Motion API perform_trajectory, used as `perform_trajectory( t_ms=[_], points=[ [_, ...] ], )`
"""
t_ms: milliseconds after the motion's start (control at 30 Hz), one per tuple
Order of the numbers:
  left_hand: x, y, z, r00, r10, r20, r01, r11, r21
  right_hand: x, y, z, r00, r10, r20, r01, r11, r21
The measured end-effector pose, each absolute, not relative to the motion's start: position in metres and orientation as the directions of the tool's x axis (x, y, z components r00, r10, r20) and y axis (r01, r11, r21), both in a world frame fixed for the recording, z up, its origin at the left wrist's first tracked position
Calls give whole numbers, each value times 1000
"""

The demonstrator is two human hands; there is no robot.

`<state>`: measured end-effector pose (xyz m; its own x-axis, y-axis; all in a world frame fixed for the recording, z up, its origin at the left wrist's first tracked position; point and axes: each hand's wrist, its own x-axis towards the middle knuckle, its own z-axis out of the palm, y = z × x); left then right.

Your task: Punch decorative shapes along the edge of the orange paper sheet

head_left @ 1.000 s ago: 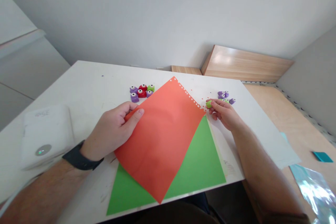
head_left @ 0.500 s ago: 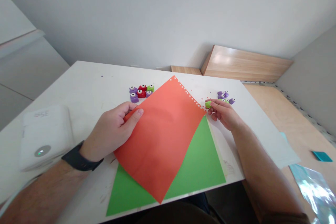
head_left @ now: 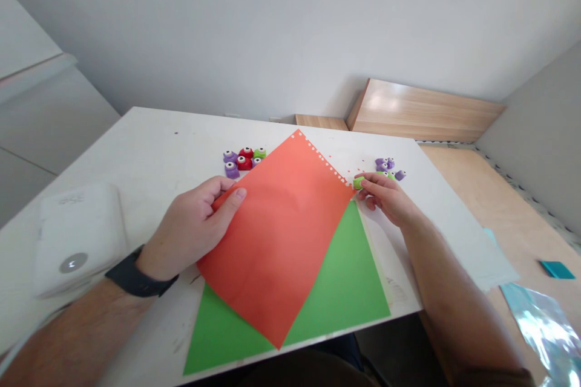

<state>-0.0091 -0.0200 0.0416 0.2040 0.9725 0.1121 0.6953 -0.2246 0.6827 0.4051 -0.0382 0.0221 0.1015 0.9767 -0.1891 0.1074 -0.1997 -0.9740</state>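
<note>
Left hand (head_left: 204,217) has the orange sheet (head_left: 281,230) by its left edge, thumb on top, fingers tucked under. I read that as bracing it against push from the far side. Right hand (head_left: 385,195) pinches a green punch (head_left: 358,183) between thumb and fingers, right at the sheet's right corner; can't tell if the paper is in its slot. Sheet is turned diamond-wise, which puts the holed upper-right edge within easy reach of my right hand. Holes run down that edge, with orange dots (head_left: 349,172) on the table (head_left: 154,139) just beyond, likely the cut-outs. Green sheet (head_left: 349,272) lies underneath, squarer to the table. Spare punches sit in two groups, left (head_left: 244,162) and right (head_left: 385,163), both beyond the hands, presumably out of the paper's way.
</note>
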Motion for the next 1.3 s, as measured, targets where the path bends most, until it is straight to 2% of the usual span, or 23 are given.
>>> perform_trajectory(
  t_ms=[600, 700, 800, 967, 1033, 1300],
  points=[
    [-9, -18, 39, 200, 969, 145, 697, -245, 674, 409, -37, 20, 117, 981, -155, 137, -170, -976],
    [-9, -18, 40, 206, 967, 147, 699, -251, 669, 409, -34, 16, 196, 980, -40, 235, -86, -968],
    [-9, -19, 41, 210, 968, 139, 689, -247, 681, 410, -30, 11, 234, 970, 72, 413, -32, -910],
    [-8, -20, 42, 215, 967, 135, 679, -248, 691, 417, -29, 5, 226, 965, 134, 728, -76, -681],
    [-8, -20, 42, 212, 968, 134, 682, -244, 690, 419, -30, 5, 218, 966, 142, 776, -83, -625],
    [-8, -21, 43, 221, 967, 127, 677, -246, 693, 422, -30, 6, 164, 971, 175, 836, -43, -547]
  ],
)
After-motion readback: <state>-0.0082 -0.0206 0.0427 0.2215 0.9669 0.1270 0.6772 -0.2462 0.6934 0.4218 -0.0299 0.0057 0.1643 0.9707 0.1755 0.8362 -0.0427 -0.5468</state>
